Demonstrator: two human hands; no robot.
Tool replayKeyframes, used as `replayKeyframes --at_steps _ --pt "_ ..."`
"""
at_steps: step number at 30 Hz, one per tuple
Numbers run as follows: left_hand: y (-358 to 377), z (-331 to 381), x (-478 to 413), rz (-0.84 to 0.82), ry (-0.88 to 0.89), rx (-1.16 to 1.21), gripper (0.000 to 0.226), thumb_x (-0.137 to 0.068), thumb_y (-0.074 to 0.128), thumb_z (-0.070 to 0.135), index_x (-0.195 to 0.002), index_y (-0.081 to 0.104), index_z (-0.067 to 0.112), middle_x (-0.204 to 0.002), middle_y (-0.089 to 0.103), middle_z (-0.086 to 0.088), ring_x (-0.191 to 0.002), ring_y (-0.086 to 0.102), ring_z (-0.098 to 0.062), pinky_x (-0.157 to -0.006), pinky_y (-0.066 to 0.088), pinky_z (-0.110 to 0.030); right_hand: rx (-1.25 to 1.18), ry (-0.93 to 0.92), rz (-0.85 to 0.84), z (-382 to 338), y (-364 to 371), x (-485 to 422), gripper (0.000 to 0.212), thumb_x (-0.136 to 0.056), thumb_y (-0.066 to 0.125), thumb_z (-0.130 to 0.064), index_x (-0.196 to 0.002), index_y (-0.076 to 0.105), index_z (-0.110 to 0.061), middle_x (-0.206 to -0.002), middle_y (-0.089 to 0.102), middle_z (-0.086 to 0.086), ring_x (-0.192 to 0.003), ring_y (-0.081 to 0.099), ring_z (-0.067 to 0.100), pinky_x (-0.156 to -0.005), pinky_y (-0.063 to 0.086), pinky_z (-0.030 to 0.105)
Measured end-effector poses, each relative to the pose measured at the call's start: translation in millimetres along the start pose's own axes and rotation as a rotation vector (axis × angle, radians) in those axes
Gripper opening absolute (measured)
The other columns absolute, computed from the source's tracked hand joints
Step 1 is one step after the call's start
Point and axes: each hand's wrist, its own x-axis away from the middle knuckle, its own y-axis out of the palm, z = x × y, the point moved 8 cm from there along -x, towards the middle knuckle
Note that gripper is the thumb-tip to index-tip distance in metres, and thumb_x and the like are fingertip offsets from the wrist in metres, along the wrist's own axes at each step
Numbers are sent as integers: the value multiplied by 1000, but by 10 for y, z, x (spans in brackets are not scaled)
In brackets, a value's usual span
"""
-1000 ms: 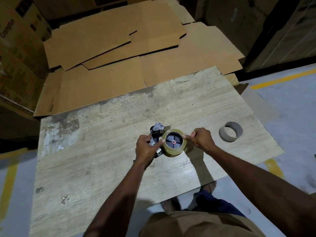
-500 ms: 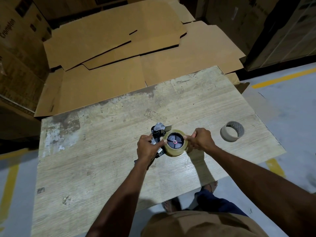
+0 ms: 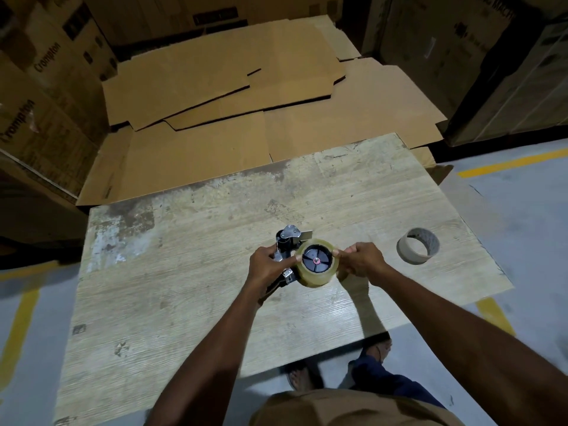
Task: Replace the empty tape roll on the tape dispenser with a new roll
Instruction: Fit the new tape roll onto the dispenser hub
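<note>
A worn table (image 3: pixel 184 302) with a pale wood-grain top stands on the grey floor (image 3: pixel 528 229). A dark stain marks its far-left corner, with a whitish scuffed patch just beside it. Beyond its far edge, flattened cardboard sheets (image 3: pixel 215 87) lie overlapping in a loose heap. Stacked cartons (image 3: pixel 52 75) printed "Crompton" rise on the left, and darker boxes (image 3: pixel 455 56) stand on the right. Yellow lines (image 3: pixel 510 162) are painted on the floor to the right of the table, and another (image 3: pixel 21 327) runs along its left.
</note>
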Motion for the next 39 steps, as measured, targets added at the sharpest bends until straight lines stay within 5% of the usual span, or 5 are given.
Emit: replayKeyframes --at_steps 5,15,21,28,39 --pt "-163 -122 79 41 -138 194 37 -89 79 42 -110 80 12 -93 77 15 -80 70 6 -69 51 -11 -198 28 62 155 86 59 41 -89 80 -37 -65 60 -10 -76 75 25 -63 71 27 -71 62 44" --pt "-551 -499 202 -119 -117 -109 24 -90 79 38 -95 84 15 -96 81 4 -94 75 -15 -89 59 -39 65 -294 82 -67 145 263 24 -78 91 -28 -87 70 -18 -75 77 2 -67 76 18 -69 64 42" --pt "-648 -763 354 -217 -241 -227 52 -86 75 59 -65 66 13 -64 64 -5 -61 58 -15 -62 39 -28 107 -261 118 -7 155 220 33 -79 90 -32 -93 71 -9 -75 76 4 -64 76 20 -70 63 47" --pt "-729 -669 490 -208 -211 -123 45 -94 75 39 -91 75 -6 -73 71 -15 -64 64 -18 -57 48 -25 93 -315 344 -192 255 571 25 -92 76 -37 -92 70 -12 -84 73 3 -81 69 22 -71 52 33" --pt "-454 -257 966 -158 -93 -80 29 -92 75 44 -87 85 17 -78 77 -2 -59 58 -8 -52 43 -21 -434 286 -394 207 1148 1071 59 -98 49 -68 -91 65 -11 -86 67 10 -66 61 18 -62 52 26"
